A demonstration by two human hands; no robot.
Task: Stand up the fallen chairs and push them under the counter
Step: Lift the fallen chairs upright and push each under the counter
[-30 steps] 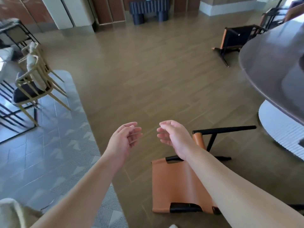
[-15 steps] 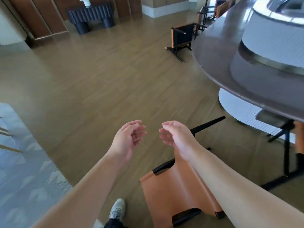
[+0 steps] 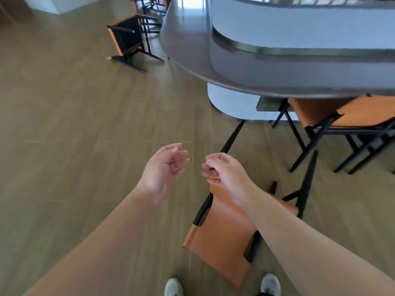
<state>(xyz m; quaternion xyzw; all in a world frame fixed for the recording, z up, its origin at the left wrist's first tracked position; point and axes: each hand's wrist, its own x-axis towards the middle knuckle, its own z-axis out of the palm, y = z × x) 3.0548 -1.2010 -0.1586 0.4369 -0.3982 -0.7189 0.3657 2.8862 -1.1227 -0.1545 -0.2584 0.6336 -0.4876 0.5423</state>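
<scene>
Hovering over the fallen chair (image 3: pixel 220 233) at my feet, my left hand (image 3: pixel 162 167) and right hand (image 3: pixel 224 174) hang loosely curled, gripping nothing, poised to lift it. Further off, another tipped chair (image 3: pixel 128 41) lies beside the counter (image 3: pixel 213 67).

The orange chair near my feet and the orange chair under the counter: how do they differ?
The near chair lies tipped over on the floor; the far-right chair stands upright. The near chair is out in the open, while the far-right chair sits partly under the counter. Both have orange upholstery and black frames.
</scene>
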